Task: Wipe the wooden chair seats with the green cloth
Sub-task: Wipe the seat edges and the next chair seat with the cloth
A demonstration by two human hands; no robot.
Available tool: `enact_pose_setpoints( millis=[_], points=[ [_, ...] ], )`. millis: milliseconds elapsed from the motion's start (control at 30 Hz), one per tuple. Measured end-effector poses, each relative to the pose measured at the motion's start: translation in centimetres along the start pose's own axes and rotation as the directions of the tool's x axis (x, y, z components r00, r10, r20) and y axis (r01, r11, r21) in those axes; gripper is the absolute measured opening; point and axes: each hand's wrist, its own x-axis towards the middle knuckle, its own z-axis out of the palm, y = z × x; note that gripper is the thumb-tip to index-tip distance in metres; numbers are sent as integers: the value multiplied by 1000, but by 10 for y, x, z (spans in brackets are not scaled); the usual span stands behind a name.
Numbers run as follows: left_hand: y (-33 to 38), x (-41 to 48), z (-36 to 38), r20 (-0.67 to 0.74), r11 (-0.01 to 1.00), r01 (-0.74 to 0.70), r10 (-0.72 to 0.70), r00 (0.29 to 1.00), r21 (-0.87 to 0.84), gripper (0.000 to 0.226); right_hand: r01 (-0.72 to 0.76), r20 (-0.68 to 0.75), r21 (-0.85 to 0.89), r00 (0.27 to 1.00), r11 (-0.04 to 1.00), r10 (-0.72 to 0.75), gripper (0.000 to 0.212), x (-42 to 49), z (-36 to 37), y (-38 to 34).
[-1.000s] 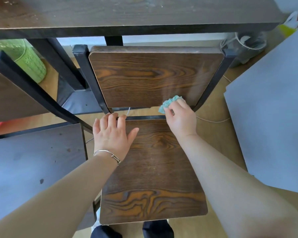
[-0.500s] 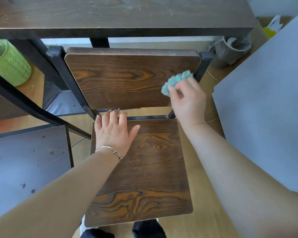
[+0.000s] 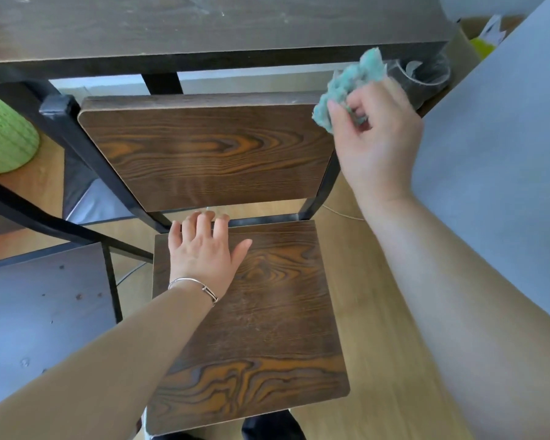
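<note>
A wooden chair with a black metal frame stands before me; its seat (image 3: 267, 328) shows strong brown and orange grain. My left hand (image 3: 204, 252) lies flat on the back left part of the seat, fingers reaching its rear edge. My right hand (image 3: 372, 134) is raised beside the upper right corner of the backrest (image 3: 204, 154), off the seat, and grips the crumpled green cloth (image 3: 346, 87) in its curled fingers.
A dark wooden table (image 3: 204, 30) runs across the top, behind the chair. A second, darker chair seat (image 3: 38, 306) sits at the left. A green basket (image 3: 4, 138) stands far left. A grey panel (image 3: 505, 154) fills the right, with a bin (image 3: 426, 77) behind my right hand.
My right hand has lifted the cloth from the seat's back edge up along the backrest's right side to its top corner. My left hand has stayed on the seat.
</note>
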Motion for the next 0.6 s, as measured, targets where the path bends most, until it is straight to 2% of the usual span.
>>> enact_pose_setpoints(
  millis=[100,200,333,467,600],
  points=[
    [4,3,0,19,1000,0,0,1000,8,70,54,34,-9,998,999,-53,29,-5,1,6],
    [6,5,5,31,1000,-9,9,999,15,71,83,139,-32,987,996,-78,26,-40,15,24],
    [1,8,16,16,1000,-13,13,1000,3,70,-105,286,-34,952,994,111,23,-105,40,50],
    [-3,7,34,34,1000,-3,4,999,-27,68,-237,289,-4,930,972,228,25,-136,62,62],
    [-3,2,49,109,1000,-2,3,994,-2,68,-305,362,-60,880,950,306,24,-157,79,76]
  ],
)
